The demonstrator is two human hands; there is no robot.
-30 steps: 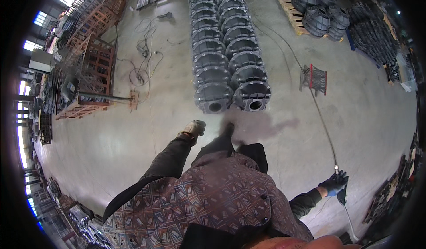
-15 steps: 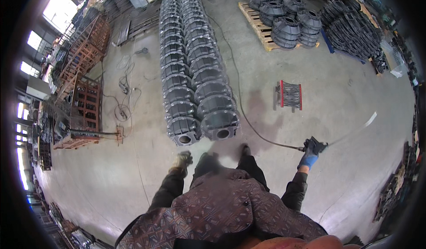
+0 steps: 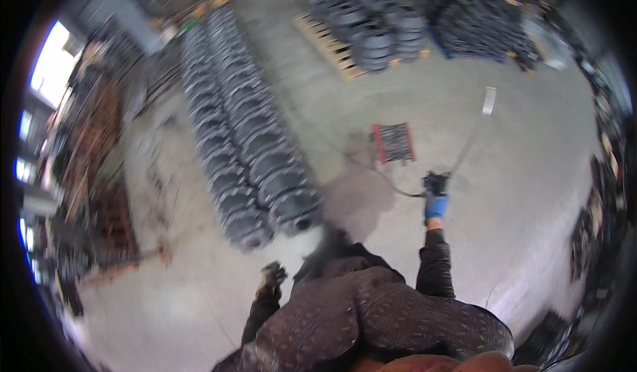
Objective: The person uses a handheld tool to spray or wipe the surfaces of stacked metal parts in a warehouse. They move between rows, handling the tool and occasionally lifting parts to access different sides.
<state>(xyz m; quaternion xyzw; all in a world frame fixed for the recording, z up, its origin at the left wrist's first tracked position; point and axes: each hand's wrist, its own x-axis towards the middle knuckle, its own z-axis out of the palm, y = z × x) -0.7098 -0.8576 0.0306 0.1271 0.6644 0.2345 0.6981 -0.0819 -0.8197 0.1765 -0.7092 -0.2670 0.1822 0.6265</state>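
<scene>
My right hand (image 3: 436, 196), in a blue and dark glove, is closed around a dark hand tool (image 3: 435, 181) held out over the floor. A hose (image 3: 402, 191) runs into the tool from the left. From the tool a long thin rod (image 3: 464, 145) reaches up and away, ending in a pale flat strip (image 3: 489, 101). My left hand (image 3: 271, 278), in a pale and dark glove, hangs low near the close end of the casting rows. Its fingers look loosely bent and somewhat apart, with nothing visible in them, though motion blurs it.
Two long rows of grey metal housings (image 3: 255, 133) stand on the floor at left. A black part with red ends (image 3: 394, 142) stands ahead of my right hand. Farther back are a pallet (image 3: 332, 47) of stacked castings and a dark heap (image 3: 474, 23). Rusty racks (image 3: 106, 216) stand far left.
The whole view has turned right, so the housing rows slide left and tilt. My right hand and tool reach farther forward, the rod pointing more straight ahead. The picture is more blurred.
</scene>
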